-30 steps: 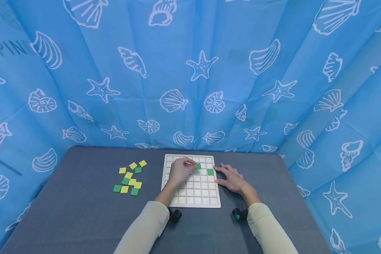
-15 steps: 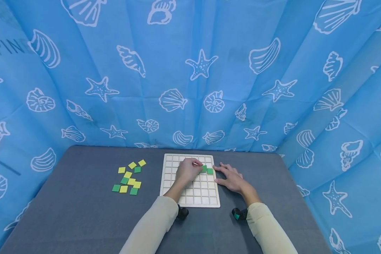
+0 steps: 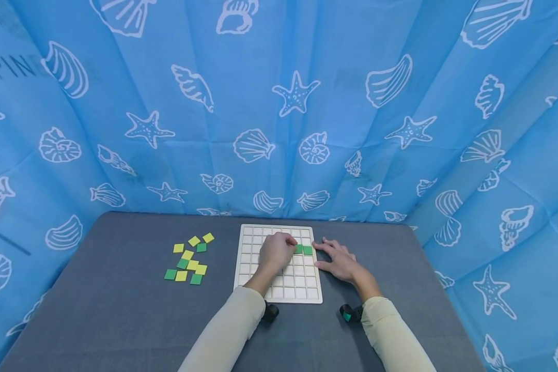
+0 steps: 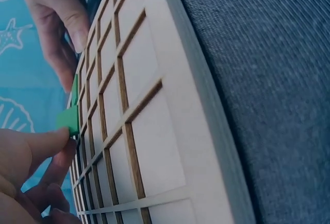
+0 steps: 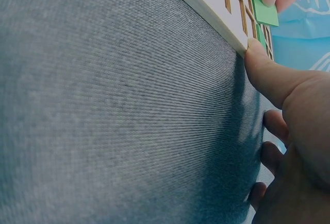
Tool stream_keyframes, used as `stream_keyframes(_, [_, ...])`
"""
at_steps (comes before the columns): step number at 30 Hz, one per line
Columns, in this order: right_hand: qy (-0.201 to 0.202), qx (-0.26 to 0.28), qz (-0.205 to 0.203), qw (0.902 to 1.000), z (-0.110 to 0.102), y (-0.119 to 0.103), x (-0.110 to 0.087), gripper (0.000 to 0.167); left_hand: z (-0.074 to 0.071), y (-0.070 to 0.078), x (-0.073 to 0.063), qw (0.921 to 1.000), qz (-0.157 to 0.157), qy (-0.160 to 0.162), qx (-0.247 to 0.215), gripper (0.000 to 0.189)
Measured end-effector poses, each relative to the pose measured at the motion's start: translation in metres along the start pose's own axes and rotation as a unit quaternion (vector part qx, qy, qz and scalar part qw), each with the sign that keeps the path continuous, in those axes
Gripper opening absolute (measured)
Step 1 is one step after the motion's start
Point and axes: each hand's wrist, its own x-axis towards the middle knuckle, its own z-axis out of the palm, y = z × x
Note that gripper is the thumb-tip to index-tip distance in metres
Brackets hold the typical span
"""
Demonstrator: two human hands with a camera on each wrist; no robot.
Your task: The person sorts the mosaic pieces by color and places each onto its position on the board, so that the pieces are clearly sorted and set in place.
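My left hand (image 3: 276, 252) pinches a green square tile (image 3: 299, 249) between thumb and finger over the pale grid board (image 3: 289, 293). In the left wrist view the held tile (image 4: 67, 120) stands tilted at the grid's surface. A second green tile (image 3: 308, 250) lies in the cell to its right, by the board's right rim. My right hand (image 3: 338, 262) rests beside that rim, fingers spread and relaxed. Its thumb (image 5: 258, 59) touches the board's edge in the right wrist view. The left hand hides some of the board's cells.
Loose yellow tiles (image 3: 188, 255) and green tiles (image 3: 196, 279) lie scattered on the grey table (image 3: 121, 310), left of the board. Behind the table hangs a blue curtain (image 3: 260, 103) with white shell prints. A black wrist device (image 3: 270, 312) sits on the left wrist.
My left hand has moved right across the board with the green tile, which now sits next to the other green tile. It has also come lower. My right hand has stayed in place.
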Motion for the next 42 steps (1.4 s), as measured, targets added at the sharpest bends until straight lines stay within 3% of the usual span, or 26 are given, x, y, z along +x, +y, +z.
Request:
stream_keyframes(12, [0.003, -0.006, 0.006, 1.0000, 0.001, -0.003, 0.000, 0.061, 0.000, 0.001, 0.000, 0.9944, 0.051, 0.009, 0.092, 0.010])
stream_keyframes(21, [0.002, -0.009, 0.002, 1.0000, -0.001, -0.003, 0.001, 0.061, -0.002, 0.003, -0.005, 0.9666, 0.104, -0.012, 0.234, 0.021])
stream_keyframes(29, [-0.002, -0.010, -0.001, 0.9999, 0.001, -0.001, 0.001, 0.061, -0.005, 0.002, -0.008, 0.9669, 0.109, -0.009, 0.231, 0.025])
stream_keyframes(36, [-0.002, -0.010, -0.007, 0.9999, -0.001, -0.005, -0.002, 0.061, -0.015, -0.001, -0.014, 0.9570, 0.155, 0.010, 0.245, 0.040])
stream_keyframes(42, [0.001, -0.009, -0.011, 0.9999, -0.002, -0.004, -0.003, 0.060, -0.022, -0.007, -0.018, 0.9551, 0.173, 0.011, 0.240, 0.048])
